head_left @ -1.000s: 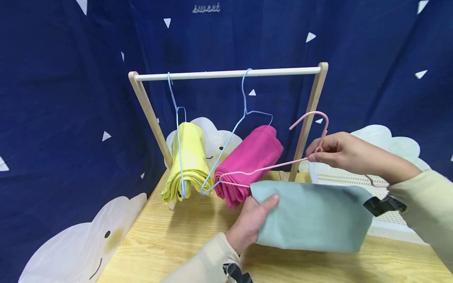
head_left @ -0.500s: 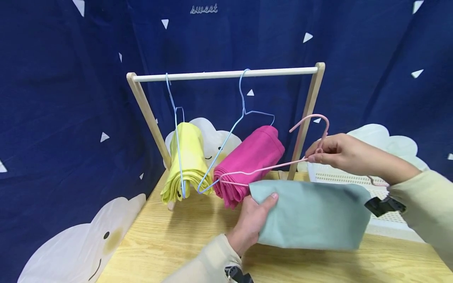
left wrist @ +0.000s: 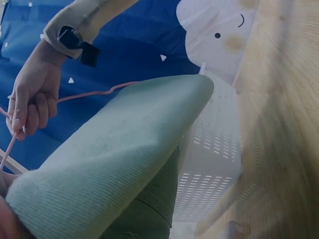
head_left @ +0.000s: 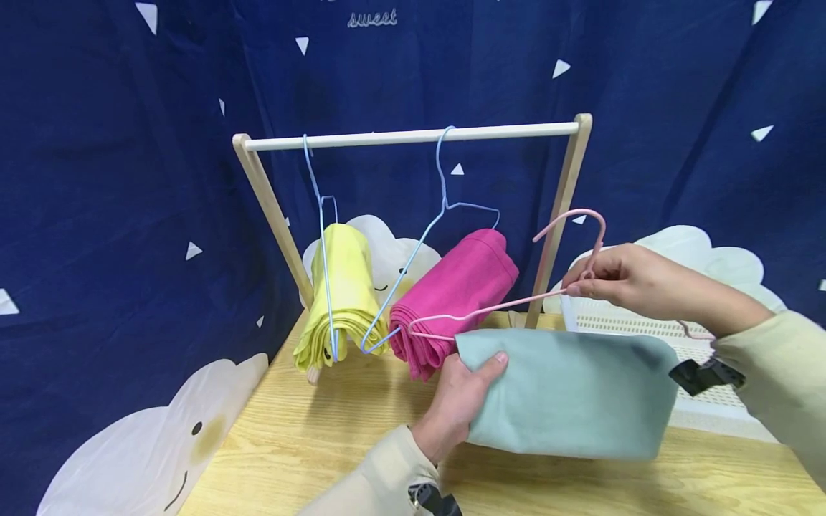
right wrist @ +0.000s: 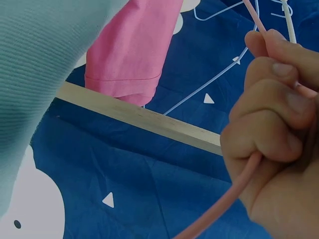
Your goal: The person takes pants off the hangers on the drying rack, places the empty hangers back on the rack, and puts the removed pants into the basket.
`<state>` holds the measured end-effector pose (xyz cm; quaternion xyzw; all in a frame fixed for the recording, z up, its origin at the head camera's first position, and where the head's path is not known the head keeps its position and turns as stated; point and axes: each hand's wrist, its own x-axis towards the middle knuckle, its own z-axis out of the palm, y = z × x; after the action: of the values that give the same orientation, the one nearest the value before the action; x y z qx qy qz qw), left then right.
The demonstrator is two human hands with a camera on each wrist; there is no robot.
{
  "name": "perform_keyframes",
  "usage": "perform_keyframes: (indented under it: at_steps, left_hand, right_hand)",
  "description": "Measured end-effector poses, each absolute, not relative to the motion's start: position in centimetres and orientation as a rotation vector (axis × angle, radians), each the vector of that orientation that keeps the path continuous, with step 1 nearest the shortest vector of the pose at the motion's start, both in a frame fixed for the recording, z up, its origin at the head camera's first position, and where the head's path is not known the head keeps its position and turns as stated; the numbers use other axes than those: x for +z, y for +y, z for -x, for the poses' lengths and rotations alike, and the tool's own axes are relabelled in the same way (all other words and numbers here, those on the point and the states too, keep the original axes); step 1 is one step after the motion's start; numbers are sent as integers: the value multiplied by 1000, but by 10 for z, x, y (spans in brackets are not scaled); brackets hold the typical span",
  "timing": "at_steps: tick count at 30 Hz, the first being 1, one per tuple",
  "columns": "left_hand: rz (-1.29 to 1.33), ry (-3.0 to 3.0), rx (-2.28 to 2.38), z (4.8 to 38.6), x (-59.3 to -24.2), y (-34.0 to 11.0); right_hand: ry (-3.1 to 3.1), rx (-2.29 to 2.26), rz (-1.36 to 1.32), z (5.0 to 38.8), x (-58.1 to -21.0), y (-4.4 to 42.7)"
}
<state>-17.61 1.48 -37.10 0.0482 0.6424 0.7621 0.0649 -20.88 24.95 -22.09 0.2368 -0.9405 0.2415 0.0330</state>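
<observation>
In the head view, a folded pale green cloth [head_left: 568, 394] hangs over the lower bar of a pink hanger [head_left: 516, 303]. My left hand [head_left: 452, 408] holds the cloth's left end, thumb across its front; its other fingers are hidden behind. The right hand [head_left: 622, 279] grips the hanger just below its hook. In the right wrist view, the fingers [right wrist: 269, 109] curl round the pink wire. The left wrist view shows the cloth [left wrist: 124, 134] doubled over, with the hanger's far arm [left wrist: 94, 93] running into it.
Behind stands a wooden rack with a white rail [head_left: 387, 136]. Blue hangers on it carry a rolled yellow cloth [head_left: 342, 279] and a rolled magenta cloth [head_left: 458, 287]. A white perforated basket [head_left: 716, 398] is at the right on the wooden table [head_left: 271, 444].
The right hand and pink hanger have shifted slightly to the right against the rack. Both hands keep their holds, and the cloth stays nearly in place.
</observation>
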Motion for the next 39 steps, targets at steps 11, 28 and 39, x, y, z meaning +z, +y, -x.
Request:
perform_keyframes:
  at_steps: [11,28,39]
  left_hand:
    - [-232,1894,2273,176,-371,13]
    - [-133,1647,2230,187,-372,12]
    - [-210,1510,2219,187,-372,19]
  right_hand:
    - [-2889,717,-712,210,-221,250]
    - [-2898,701,-707,207,-218,246]
    - [-2898,681,-703,207,-217,243]
